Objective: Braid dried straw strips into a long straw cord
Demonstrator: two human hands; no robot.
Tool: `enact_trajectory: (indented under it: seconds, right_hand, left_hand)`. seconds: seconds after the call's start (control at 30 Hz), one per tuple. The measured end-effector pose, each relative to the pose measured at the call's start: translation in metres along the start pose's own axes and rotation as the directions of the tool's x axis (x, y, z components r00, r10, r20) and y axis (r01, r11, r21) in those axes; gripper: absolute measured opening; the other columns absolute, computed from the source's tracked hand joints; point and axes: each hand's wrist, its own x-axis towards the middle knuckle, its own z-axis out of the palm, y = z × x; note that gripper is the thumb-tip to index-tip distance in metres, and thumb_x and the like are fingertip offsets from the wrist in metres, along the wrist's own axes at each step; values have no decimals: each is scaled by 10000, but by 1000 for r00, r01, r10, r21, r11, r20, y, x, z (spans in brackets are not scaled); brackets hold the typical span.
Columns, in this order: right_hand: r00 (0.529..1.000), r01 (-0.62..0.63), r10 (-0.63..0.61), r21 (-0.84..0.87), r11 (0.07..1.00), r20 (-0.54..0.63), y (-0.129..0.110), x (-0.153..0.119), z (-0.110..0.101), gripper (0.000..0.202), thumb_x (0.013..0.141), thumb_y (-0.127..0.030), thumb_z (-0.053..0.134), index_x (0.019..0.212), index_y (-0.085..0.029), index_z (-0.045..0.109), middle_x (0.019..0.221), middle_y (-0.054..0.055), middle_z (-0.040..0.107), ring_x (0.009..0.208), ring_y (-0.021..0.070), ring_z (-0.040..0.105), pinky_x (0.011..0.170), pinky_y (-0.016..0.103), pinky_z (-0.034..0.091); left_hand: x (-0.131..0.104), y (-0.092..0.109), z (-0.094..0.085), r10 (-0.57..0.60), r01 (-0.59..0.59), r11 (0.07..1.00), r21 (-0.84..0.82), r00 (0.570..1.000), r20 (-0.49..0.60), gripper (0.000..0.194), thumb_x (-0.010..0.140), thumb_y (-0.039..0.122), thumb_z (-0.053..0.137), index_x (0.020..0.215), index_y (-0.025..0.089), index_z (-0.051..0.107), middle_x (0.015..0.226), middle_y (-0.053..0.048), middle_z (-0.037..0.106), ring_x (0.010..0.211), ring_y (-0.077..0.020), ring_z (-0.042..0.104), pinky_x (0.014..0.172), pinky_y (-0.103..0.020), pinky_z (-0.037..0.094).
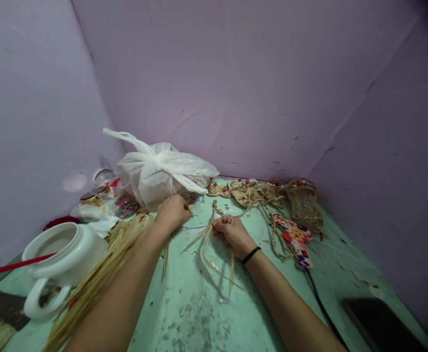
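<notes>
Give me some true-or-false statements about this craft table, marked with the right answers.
1. The right hand pinches pale strands. True.
2. The black band is on the left wrist. False: it is on the right wrist.
3. A black cord runs from the flower-patterned object. True.
4. The left hand is stretched out flat. False: its fingers are curled.
5. The tabletop is bright red. False: it is pale green, with dark marks.
6. The white plastic bag is beyond the left hand. True.
</notes>
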Motion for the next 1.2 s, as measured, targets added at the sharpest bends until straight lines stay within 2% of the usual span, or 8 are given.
enact_trajectory:
  seconds: [0.17, 0.3, 0.4, 0.5, 0.7, 0.87, 1.03, 1.2]
  right_hand:
    - [1000, -12, 12, 12, 1000, 4, 0, 0, 0, 152, 563, -258, 525, 478, -144, 470, 355, -61, 362, 318, 31, 221, 366, 208, 132]
    - [1000, -21, 21, 24, 1000, -1, -1, 0, 0, 135, 557, -247, 529, 491, -140, 479, 374, -56, 390, 319, 28, 226, 362, 206, 126]
    - [1000, -21, 21, 34, 999, 6, 0, 1, -1, 123, 556, -239, 531, 502, -137, 491, 374, -55, 391, 323, 30, 231, 360, 204, 131]
    - [1000, -13, 12, 50, 999, 15, 2, 2, -1, 116, 557, -236, 527, 513, -133, 498, 387, -48, 413, 324, 28, 231, 358, 204, 131]
    - [1000, 1, -3, 60, 998, 26, 3, 3, 0, 110, 554, -231, 521, 516, -128, 507, 397, -45, 419, 328, 29, 249, 359, 203, 137]
    - [999, 10, -11, 43, 999, 31, 2, 2, -1, 118, 557, -236, 523, 509, -129, 509, 384, -52, 402, 336, 30, 234, 370, 201, 147]
    - [999, 29, -30, 10, 1000, 30, 4, 4, -1, 115, 555, -231, 520, 496, -135, 495, 387, -52, 402, 343, 32, 240, 376, 200, 157]
    - [996, 83, -82, -54, 995, 32, 12, 9, -2, 126, 572, -250, 518, 528, -132, 514, 407, -49, 416, 361, 40, 272, 387, 197, 182]
  left_hand:
    - [1, 7, 16, -42, 43, 997, 58, 999, -32, 249, 624, 184, 484, 797, 122, 652, 855, -184, 630, 823, -270, 583, 638, -284, 405]
    - [2, 5, 12, -36, 35, 999, -25, 999, -12, 201, 592, 175, 502, 721, 141, 653, 796, -146, 638, 769, -238, 584, 607, -253, 392]
    - [0, 6, 5, 114, -90, 970, -225, 989, 96, 138, 547, 157, 520, 615, 150, 639, 632, -63, 615, 625, -165, 553, 534, -206, 360]
    - [-4, 9, 0, 267, -129, 894, -430, 923, 278, 107, 504, 136, 516, 550, 132, 612, 477, 6, 524, 468, -101, 451, 451, -182, 313]
    - [-9, 14, 2, 335, 20, 776, -630, 834, 439, 175, 511, 190, 526, 626, 111, 631, 429, 40, 446, 382, -60, 340, 390, -182, 263]
    - [-10, 17, 5, 291, 116, 723, -681, 843, 452, 150, 540, 268, 567, 525, 120, 581, 352, 51, 369, 332, -49, 288, 344, -184, 201]
    - [-11, 26, 11, 133, 274, 678, -682, 867, 480, 95, 523, 189, 578, 483, 135, 510, 326, 55, 369, 304, -50, 278, 324, -188, 174]
    - [-12, 35, 13, 39, 442, 573, -690, 826, 562, 245, 539, 126, 543, 401, 166, 345, 294, 56, 328, 289, -51, 285, 321, -182, 183]
